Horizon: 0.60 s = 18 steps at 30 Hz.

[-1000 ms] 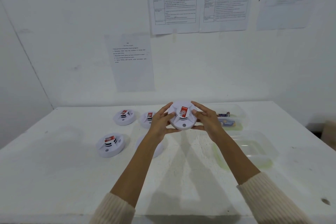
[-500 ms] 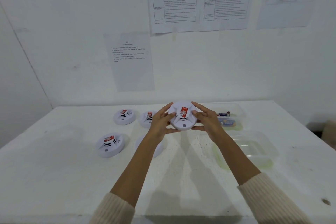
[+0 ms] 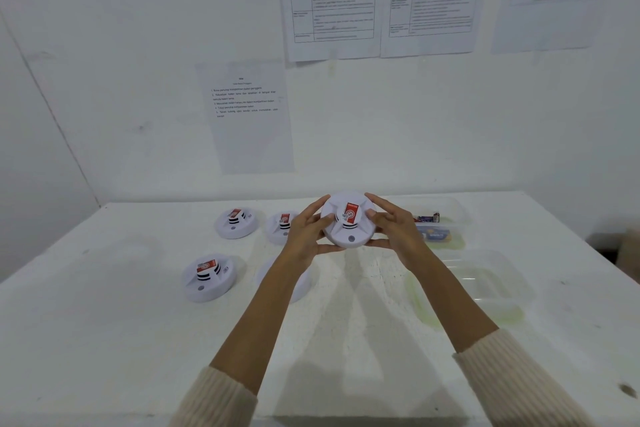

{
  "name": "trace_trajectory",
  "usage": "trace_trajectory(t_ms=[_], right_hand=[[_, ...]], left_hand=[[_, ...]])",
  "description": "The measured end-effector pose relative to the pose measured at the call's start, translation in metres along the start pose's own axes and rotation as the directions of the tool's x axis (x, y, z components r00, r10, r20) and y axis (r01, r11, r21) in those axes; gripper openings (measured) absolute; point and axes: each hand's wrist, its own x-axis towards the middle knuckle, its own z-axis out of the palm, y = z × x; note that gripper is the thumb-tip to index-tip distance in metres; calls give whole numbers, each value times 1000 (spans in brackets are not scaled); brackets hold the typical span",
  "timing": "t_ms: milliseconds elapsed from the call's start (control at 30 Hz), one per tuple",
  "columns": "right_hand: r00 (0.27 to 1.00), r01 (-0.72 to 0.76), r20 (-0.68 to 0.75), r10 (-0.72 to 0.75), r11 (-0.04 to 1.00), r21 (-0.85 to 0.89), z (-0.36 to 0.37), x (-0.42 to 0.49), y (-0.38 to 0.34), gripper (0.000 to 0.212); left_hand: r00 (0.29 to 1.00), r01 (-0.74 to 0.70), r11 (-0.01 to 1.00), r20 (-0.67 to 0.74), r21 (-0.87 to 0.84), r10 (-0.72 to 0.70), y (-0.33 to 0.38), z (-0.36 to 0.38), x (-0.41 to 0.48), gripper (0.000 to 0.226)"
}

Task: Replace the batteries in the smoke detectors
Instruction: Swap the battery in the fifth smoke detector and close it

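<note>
Left hand (image 3: 306, 241) and right hand (image 3: 396, 236) held a smoke detector (image 3: 349, 236), grips curled round its rim; likely light, rigid, slippery.

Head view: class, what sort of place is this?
Probably a training or test workstation: identical smoke detectors laid out on a white table, printed instruction sheets on the wall, and a clear tub of batteries.

A white table (image 3: 104, 340) stands against a white wall (image 3: 104, 45), where one printed sheet (image 3: 247, 114) hangs low, left of three more sheets (image 3: 332, 0) hung higher up
</note>
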Motion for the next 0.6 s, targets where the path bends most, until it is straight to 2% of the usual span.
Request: trace_trajectory(t_ms=[167, 333, 467, 533, 600], right_hand=[[995, -5, 102, 11, 999, -53, -3, 4, 0, 49], [959, 45, 285, 16, 978, -206, -8, 2, 2, 85], [961, 73, 275, 22, 942, -329, -3, 2, -4, 100], [974, 79, 228, 9, 925, -371, 0, 1, -7, 99], [979, 95, 203, -16, 917, -388, 1, 0, -11, 94]], left_hand=[[1000, -28, 999, 0, 42, 28, -1, -2, 3, 44], [996, 9, 999, 88, 34, -12, 6, 0, 3, 44], [984, -71, 973, 177, 217, 32, 1, 2, 5, 86], [982, -105, 936, 182, 337, 45, -3, 4, 8, 100], [987, -115, 905, 153, 410, 56, -7, 4, 13, 103]])
